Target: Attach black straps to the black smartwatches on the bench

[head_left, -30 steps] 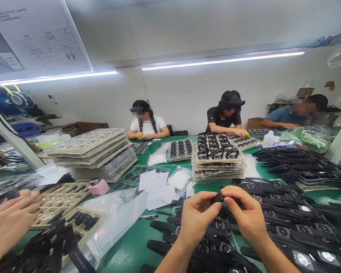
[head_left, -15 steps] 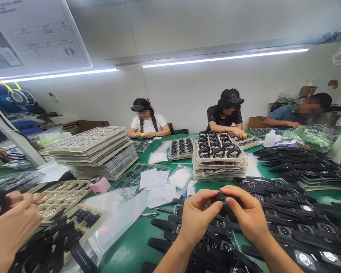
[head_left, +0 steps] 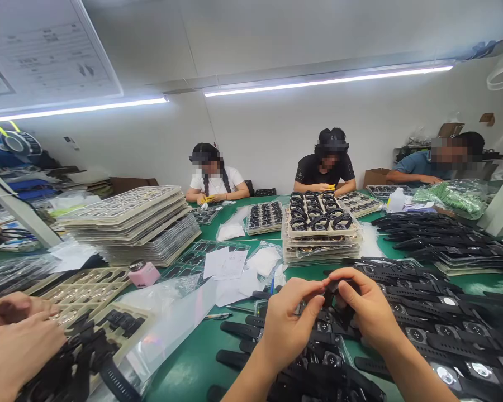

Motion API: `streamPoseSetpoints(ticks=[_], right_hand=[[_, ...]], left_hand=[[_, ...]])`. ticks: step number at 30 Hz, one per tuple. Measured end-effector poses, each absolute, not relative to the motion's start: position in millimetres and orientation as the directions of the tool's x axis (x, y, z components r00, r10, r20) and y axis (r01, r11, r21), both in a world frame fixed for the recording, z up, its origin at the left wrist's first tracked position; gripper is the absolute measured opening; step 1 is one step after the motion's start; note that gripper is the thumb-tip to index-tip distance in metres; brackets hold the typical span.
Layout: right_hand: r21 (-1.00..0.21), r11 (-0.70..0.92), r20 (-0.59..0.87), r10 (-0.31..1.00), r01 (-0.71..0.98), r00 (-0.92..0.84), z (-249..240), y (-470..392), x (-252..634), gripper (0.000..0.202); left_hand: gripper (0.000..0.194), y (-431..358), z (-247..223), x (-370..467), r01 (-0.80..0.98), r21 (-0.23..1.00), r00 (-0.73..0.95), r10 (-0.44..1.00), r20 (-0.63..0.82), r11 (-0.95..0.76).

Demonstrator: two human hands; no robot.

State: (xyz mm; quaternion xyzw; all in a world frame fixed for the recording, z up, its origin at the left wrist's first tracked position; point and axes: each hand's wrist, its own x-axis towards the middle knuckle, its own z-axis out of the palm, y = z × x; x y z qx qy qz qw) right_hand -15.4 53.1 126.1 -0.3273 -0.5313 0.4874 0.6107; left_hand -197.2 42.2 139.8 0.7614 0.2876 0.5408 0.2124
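Between my hands, above the table, is a black smartwatch [head_left: 332, 290], mostly covered by my fingers. My right hand [head_left: 366, 310] curls round it with thumb and forefinger. On its left side, the thumb and forefinger of my left hand [head_left: 291, 315] are closed in a pinch at its edge. Beneath my hands lie several black smartwatches [head_left: 331, 357] with straps stretched out, some on clear trays. More rows of black smartwatches [head_left: 448, 335] spread to the right, backs up, a few sensor windows shining white.
At the left edge are another person's hands [head_left: 20, 335], near a heap of black straps [head_left: 84, 357] and a beige tray [head_left: 129, 340]. Stacked trays [head_left: 121, 218], a pink bottle [head_left: 143, 274], papers [head_left: 226, 262] and a watch-filled tray stack [head_left: 322, 251] stand ahead. Several co-workers sit opposite.
My fingers have shifted on the smartwatch, and my right hand now shows more of it turned downward. The view has moved slightly. The neighbour's hands at left have moved lower.
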Motion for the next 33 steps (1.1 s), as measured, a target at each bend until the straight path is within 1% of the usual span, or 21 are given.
streamPoseSetpoints(ticks=[2,5,8,10,14,17,19,24,28,31,33], right_hand=[[-0.925,0.242,0.27,0.961,-0.292,-0.06,125.2,54.9,-15.8,0.032],[-0.944,0.213,0.237,0.969,-0.253,-0.07,124.7,55.7,-16.5,0.035],[-0.964,0.211,0.224,0.972,-0.16,-0.072,127.4,55.4,-16.5,0.034],[-0.973,0.207,0.215,0.973,-0.104,-0.079,130.6,55.5,-17.0,0.033],[-0.977,0.211,0.213,0.97,-0.025,-0.114,135.2,56.5,-19.5,0.026],[-0.975,0.221,0.218,0.971,0.026,-0.097,136.1,56.5,-21.0,0.02],[-0.976,0.217,0.213,0.973,0.037,-0.087,136.7,55.7,-21.1,0.018],[-0.985,0.174,0.171,0.974,0.012,-0.148,137.7,54.5,-21.4,0.015],[-0.976,0.218,0.219,0.972,-0.025,-0.087,133.5,57.0,-25.9,0.014],[-0.972,0.231,0.232,0.972,-0.034,-0.043,129.7,59.0,-29.1,0.015],[-0.973,0.226,0.228,0.973,-0.037,-0.035,128.3,60.0,-30.1,0.016]], left_hand=[[0.014,44.0,142.8,-199.7,0.343,0.43,0.291,0.53,0.797,-0.835],[0.018,43.9,147.9,-200.4,0.449,0.164,0.402,0.362,0.841,-0.878],[0.019,40.9,152.3,-199.5,0.516,-0.019,0.505,0.287,0.814,-0.856],[0.018,40.0,153.1,-199.1,0.558,-0.083,0.551,0.294,0.781,-0.826],[0.02,43.8,149.1,-198.5,0.586,-0.143,0.59,0.299,0.75,-0.798],[0.022,47.0,144.9,-198.0,0.598,-0.198,0.606,0.277,0.746,-0.777],[0.023,47.8,143.0,-197.9,0.605,-0.212,0.606,0.271,0.748,-0.767],[0.023,48.9,140.6,-198.2,0.585,-0.191,0.593,0.255,0.764,-0.788],[0.03,50.7,137.6,-198.3,0.584,-0.178,0.587,0.26,0.766,-0.792],[0.027,52.9,135.5,-199.8,0.59,-0.153,0.579,0.284,0.764,-0.793],[0.026,54.9,134.3,-201.2,0.588,-0.159,0.582,0.278,0.764,-0.793]])
